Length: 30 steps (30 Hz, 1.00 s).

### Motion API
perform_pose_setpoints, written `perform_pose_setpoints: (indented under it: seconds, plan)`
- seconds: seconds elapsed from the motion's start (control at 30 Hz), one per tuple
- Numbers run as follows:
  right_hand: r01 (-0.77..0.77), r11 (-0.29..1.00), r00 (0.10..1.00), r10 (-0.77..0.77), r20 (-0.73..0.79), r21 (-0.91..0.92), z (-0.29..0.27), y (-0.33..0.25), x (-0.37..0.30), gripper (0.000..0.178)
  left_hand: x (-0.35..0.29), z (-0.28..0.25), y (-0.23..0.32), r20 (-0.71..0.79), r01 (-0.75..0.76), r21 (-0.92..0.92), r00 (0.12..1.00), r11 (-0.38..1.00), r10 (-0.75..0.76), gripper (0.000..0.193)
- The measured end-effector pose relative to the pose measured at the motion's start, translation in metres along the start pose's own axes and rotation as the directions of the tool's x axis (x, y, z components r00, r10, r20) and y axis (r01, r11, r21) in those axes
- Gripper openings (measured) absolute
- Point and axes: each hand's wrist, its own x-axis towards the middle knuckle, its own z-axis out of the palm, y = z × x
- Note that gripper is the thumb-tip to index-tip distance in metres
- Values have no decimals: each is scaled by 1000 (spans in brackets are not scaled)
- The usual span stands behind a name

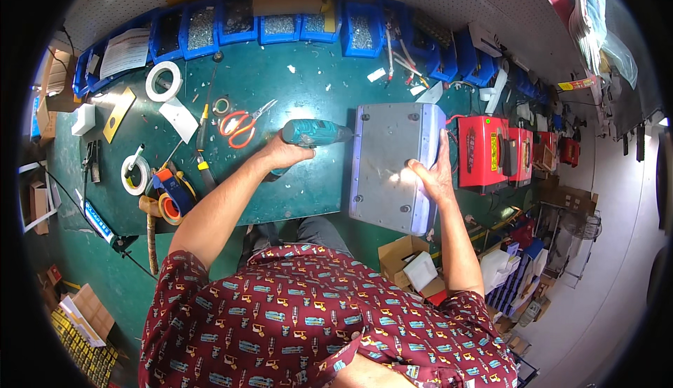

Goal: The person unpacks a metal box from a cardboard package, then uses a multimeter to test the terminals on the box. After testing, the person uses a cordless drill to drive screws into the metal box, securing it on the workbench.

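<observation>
Teal drill in the left hand, grey metal box steadied by the right

The flat grey metal box (392,167), centre-right of the frame on the green desk (294,100), looks rigid, fairly heavy and smooth-sided, best gripped at its edges; the right hand (433,174) has its fingers clamped over the right edge, while the left hand (280,155), forearm stretched across the desk, is wrapped tight round the teal cordless drill (313,134), aimed at the box's left side

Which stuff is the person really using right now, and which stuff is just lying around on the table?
In use:
- teal power drill, held in the left hand
- grey metal box, steadied at its edge by the right hand

Just lying about:
- orange-handled scissors
- white tape roll
- blue bins of screws
- red box beside the metal box
</observation>
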Motion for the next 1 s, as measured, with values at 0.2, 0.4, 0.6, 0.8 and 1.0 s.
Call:
perform_pose_setpoints:
  seconds: [0.2,0.4,0.6,0.8,1.0]
  plan:
    - [-19,999,1000,18,18,42,-2,-2,1,114,-14,31,-23,-55,-40,-374,998,927,21,29]
    - [0,999,1000,0,-1,34,0,3,0,115,-51,69,-41,-251,-80,-533,966,842,-67,35]
    - [-12,991,1000,11,13,133,1,5,0,113,-77,79,-40,-177,-29,-463,982,886,-61,31]
    - [264,947,963,-268,4,-184,1,-27,2,97,-83,80,-19,-69,-18,-697,997,716,-42,33]
    - [420,872,908,-405,109,-253,0,-22,6,56,-74,77,30,85,-9,-747,990,665,110,38]
